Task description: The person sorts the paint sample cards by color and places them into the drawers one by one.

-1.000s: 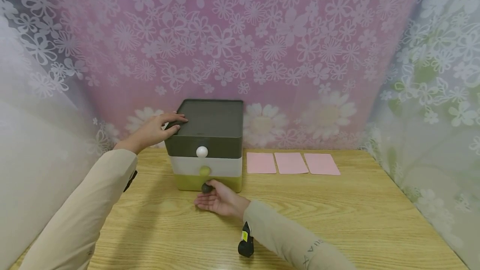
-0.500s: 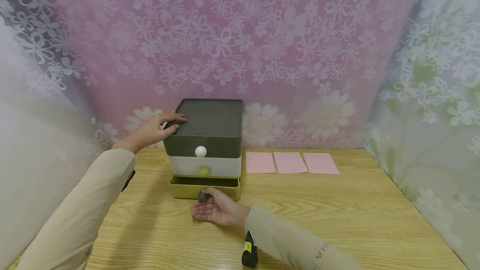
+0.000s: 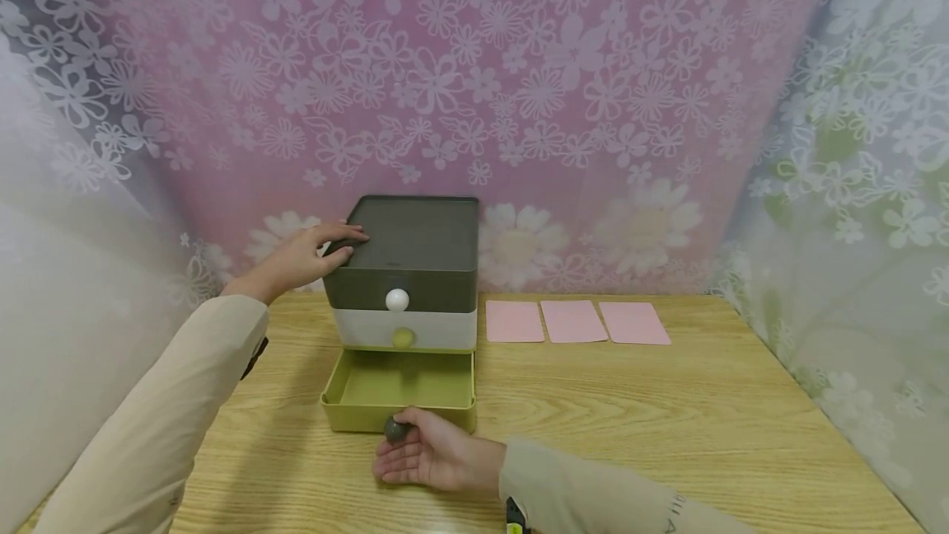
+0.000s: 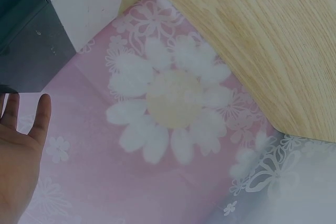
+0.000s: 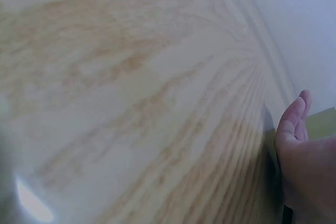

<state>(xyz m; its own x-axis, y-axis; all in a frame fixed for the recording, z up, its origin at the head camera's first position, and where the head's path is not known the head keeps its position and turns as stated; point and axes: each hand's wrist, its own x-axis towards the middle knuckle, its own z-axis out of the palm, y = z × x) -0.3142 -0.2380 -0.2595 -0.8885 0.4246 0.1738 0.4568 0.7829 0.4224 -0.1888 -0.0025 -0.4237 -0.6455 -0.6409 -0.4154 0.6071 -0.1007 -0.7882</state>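
A three-tier drawer box stands at the back left of the table, with a dark grey top tier (image 3: 423, 291), a white middle tier (image 3: 445, 328) and an olive-green bottom drawer (image 3: 348, 416). That bottom drawer is pulled well out, and its inside looks bare. My right hand (image 3: 445, 452) pinches the drawer's round dark knob (image 3: 395, 429) with thumb and forefinger, the other fingers extended below it. At the upper left edge of the box, my left hand (image 3: 296, 258) rests fingers and thumb on the dark top. The left wrist view shows straight fingers (image 4: 41, 116) against the dark side.
Three pink cards (image 3: 514, 322) lie in a row right of the box, near the table's back edge. A white knob (image 3: 397, 300) and a green knob (image 3: 403, 338) stick out from the upper tiers. Flowered cloth (image 3: 445, 89) hangs behind the wooden table (image 3: 630, 419).
My right hand has drawn the green bottom drawer from closed to well out, towards me, keeping hold of its knob. My left hand has stayed on the box top.
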